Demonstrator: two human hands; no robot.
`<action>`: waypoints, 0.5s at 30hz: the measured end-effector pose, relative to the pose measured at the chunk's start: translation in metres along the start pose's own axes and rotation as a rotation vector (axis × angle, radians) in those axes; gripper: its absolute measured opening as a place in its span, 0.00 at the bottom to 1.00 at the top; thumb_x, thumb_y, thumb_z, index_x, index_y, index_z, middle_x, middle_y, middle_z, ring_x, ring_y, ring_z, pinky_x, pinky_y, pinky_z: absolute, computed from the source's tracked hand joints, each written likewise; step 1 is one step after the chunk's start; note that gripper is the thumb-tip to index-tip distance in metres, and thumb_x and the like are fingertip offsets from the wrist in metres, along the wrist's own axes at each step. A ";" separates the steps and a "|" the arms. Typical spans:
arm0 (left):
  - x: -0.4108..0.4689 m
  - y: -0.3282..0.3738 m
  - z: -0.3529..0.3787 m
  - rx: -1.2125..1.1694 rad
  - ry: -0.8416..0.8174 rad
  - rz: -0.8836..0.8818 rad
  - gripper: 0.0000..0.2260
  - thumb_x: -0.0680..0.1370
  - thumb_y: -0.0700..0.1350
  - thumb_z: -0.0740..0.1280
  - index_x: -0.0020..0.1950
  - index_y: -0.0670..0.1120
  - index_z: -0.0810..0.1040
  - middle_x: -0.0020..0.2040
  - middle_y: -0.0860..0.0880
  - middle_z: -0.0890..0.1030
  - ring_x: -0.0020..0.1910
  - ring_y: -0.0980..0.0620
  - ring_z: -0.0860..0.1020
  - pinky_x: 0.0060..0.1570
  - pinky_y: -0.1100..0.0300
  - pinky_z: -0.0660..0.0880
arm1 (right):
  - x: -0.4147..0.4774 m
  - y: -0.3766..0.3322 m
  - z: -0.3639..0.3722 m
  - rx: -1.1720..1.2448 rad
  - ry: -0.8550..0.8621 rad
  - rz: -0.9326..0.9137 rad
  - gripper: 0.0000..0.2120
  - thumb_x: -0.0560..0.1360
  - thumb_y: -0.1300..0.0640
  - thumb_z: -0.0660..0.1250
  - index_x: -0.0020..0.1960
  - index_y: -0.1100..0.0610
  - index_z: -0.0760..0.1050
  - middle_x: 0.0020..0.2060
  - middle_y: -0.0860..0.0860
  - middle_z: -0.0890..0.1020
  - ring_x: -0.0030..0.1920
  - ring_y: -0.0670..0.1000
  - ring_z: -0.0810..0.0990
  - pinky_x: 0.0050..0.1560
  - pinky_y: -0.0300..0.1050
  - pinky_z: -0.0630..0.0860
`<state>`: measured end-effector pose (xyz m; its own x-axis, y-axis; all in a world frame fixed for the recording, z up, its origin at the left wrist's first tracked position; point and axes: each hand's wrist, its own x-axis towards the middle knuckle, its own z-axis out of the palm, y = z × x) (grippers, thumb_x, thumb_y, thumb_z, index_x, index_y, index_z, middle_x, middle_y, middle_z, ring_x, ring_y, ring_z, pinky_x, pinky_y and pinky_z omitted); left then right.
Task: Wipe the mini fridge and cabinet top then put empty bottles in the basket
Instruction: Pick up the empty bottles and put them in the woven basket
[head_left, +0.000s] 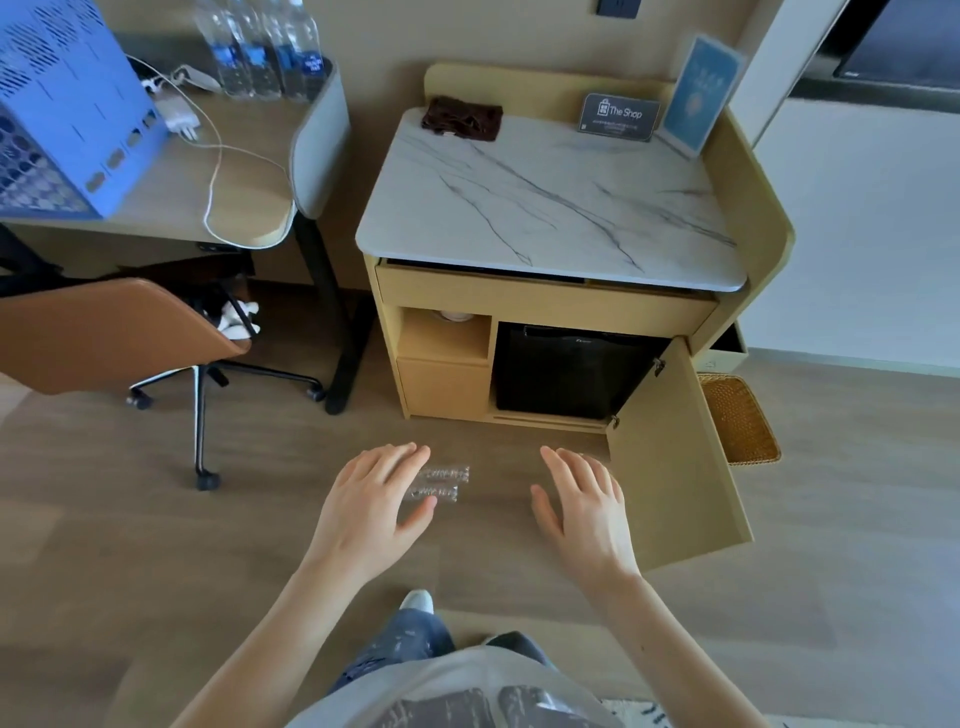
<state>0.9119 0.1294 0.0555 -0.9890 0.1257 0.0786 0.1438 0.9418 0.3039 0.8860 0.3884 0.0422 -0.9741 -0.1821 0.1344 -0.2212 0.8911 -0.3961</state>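
Note:
Two clear empty bottles (441, 484) lie side by side on the wooden floor in front of the cabinet. My left hand (371, 512) hovers over their left ends with fingers spread and straight. My right hand (584, 501) is held out flat to the right of the bottles, holding nothing. The marble cabinet top (545, 208) carries a dark brown cloth (461, 118) at its back left corner. The black mini fridge (566, 371) sits inside the cabinet, whose door (670, 457) stands open. A woven basket (737, 418) rests on the floor behind that door.
A "The Shop" sign (618, 117) and a blue card (701, 93) stand at the back of the cabinet top. To the left are a desk (171, 208) with full water bottles (260, 49), a blue box (67, 104) and a brown office chair (114, 332).

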 end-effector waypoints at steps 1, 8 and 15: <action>-0.004 -0.005 -0.001 0.005 0.006 -0.006 0.25 0.77 0.58 0.58 0.68 0.47 0.77 0.64 0.50 0.79 0.63 0.48 0.77 0.62 0.51 0.75 | -0.001 -0.003 0.002 0.006 -0.004 0.002 0.21 0.78 0.55 0.70 0.69 0.60 0.76 0.61 0.56 0.81 0.64 0.61 0.77 0.64 0.60 0.73; -0.010 -0.036 -0.012 0.026 0.049 -0.039 0.23 0.76 0.55 0.64 0.68 0.46 0.77 0.64 0.50 0.80 0.63 0.49 0.77 0.62 0.52 0.74 | 0.017 -0.028 0.014 -0.011 -0.037 -0.062 0.21 0.79 0.54 0.68 0.70 0.59 0.74 0.62 0.55 0.80 0.64 0.59 0.76 0.65 0.57 0.72; -0.004 -0.077 -0.023 0.011 0.095 -0.087 0.23 0.77 0.56 0.61 0.68 0.45 0.77 0.63 0.50 0.80 0.62 0.48 0.78 0.62 0.52 0.75 | 0.059 -0.067 0.031 -0.014 -0.096 -0.144 0.21 0.79 0.53 0.67 0.71 0.59 0.74 0.63 0.55 0.79 0.65 0.59 0.75 0.67 0.56 0.70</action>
<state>0.9053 0.0497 0.0537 -0.9897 0.0138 0.1423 0.0569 0.9512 0.3032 0.8423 0.3048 0.0488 -0.9326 -0.3463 0.1013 -0.3586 0.8588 -0.3658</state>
